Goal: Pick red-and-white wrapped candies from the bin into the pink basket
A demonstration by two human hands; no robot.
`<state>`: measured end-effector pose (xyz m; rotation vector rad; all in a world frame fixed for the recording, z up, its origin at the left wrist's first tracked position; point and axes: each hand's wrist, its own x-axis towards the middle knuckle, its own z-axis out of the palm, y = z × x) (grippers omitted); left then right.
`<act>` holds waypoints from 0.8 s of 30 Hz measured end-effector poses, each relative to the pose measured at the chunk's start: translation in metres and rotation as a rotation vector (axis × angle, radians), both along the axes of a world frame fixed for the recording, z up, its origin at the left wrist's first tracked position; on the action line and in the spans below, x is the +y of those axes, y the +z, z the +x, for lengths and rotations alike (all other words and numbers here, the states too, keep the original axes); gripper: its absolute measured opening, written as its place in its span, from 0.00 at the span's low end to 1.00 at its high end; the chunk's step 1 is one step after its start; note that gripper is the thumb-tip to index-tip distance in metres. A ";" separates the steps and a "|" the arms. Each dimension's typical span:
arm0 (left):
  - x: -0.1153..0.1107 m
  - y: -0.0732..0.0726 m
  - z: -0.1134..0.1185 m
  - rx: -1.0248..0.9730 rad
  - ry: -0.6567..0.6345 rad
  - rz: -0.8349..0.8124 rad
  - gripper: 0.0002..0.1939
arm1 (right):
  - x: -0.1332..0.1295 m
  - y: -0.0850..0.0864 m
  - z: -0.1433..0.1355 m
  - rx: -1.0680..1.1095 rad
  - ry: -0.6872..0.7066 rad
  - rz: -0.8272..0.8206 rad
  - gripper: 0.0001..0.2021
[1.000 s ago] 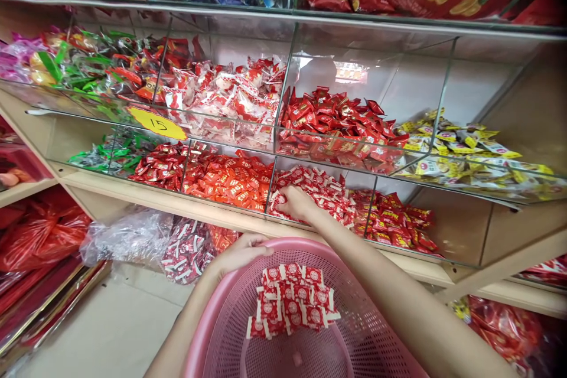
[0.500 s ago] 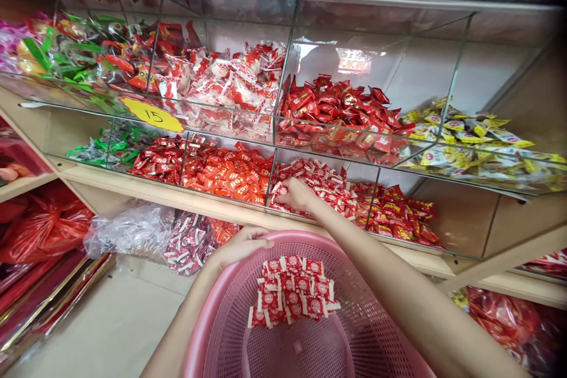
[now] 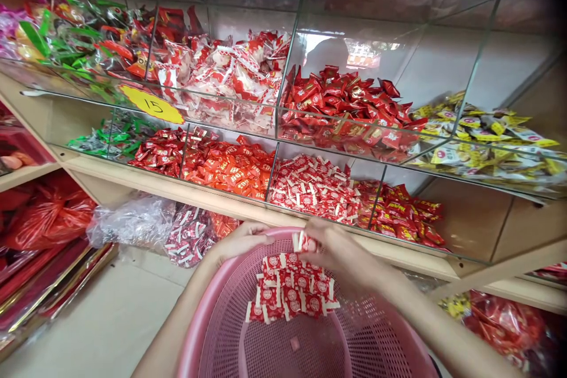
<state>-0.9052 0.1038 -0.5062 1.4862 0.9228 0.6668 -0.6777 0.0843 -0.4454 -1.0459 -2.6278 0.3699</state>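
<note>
My left hand (image 3: pixel 245 240) grips the far left rim of a pink plastic basket (image 3: pixel 198 331), thumb over the edge. Over the basket's far side is my right hand (image 3: pixel 330 248), somewhat blurred, its fingers closed on a red-and-white wrapped candy (image 3: pixel 306 241). Inside the basket, matching wrapped candies (image 3: pixel 292 289) lie in neat overlapping rows against the far wall. The nearer part of the basket's floor shows its perforated mesh. Beyond the rim, a low shelf compartment holds a heap of the same red-and-white candies (image 3: pixel 314 189).
Glass dividers split the shelves into bins of orange-red candies (image 3: pixel 239 168), dark red packets (image 3: pixel 401 212) and yellow-white packets (image 3: pixel 482 130). A yellow price tag (image 3: pixel 152 104) reads 15. Bagged goods (image 3: pixel 133 227) lie under the wooden shelf edge (image 3: pixel 208 192); red bags (image 3: pixel 48 218) sit left.
My right hand has come back from the red-and-white candy bin to above the basket, carrying a candy. My left hand stays on the rim. The view has shifted slightly.
</note>
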 end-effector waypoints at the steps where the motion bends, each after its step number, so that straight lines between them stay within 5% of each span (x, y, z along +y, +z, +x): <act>1: 0.000 -0.001 0.000 -0.001 -0.001 0.003 0.15 | -0.005 -0.012 -0.001 -0.052 0.019 -0.016 0.05; 7: 0.002 -0.005 0.001 -0.024 -0.001 0.013 0.15 | -0.017 -0.049 -0.015 -0.308 0.025 0.002 0.08; 24: 0.001 -0.007 -0.001 0.033 0.023 0.012 0.15 | -0.023 -0.055 -0.039 -0.293 0.094 0.054 0.07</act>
